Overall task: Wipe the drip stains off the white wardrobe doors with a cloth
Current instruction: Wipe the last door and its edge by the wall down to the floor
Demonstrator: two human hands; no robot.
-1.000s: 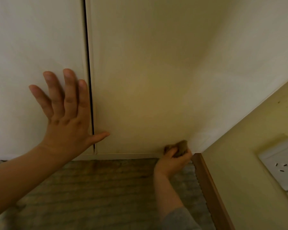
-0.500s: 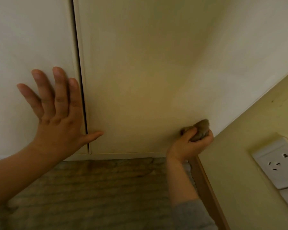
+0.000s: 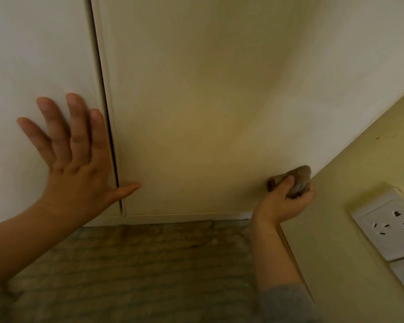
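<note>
Two white wardrobe doors fill the view, split by a dark vertical gap. My left hand [image 3: 75, 164] lies flat with spread fingers on the left door [image 3: 33, 66], its thumb reaching across the gap onto the right door [image 3: 208, 101]. My right hand [image 3: 285, 201] grips a balled brown cloth [image 3: 296, 179] and presses it against the right door's lower right corner, beside the yellow wall. No drip stains are plain to see on the doors.
A yellow side wall [image 3: 359, 183] meets the wardrobe on the right and carries a white power socket [image 3: 390, 224]. A wooden skirting strip [image 3: 294, 259] runs along its foot. A grey-beige ribbed rug [image 3: 131, 271] covers the floor below the doors.
My right hand has carried the cloth up and to the right from the door's bottom edge toward the wall corner. My left hand has stayed flat on the left door.
</note>
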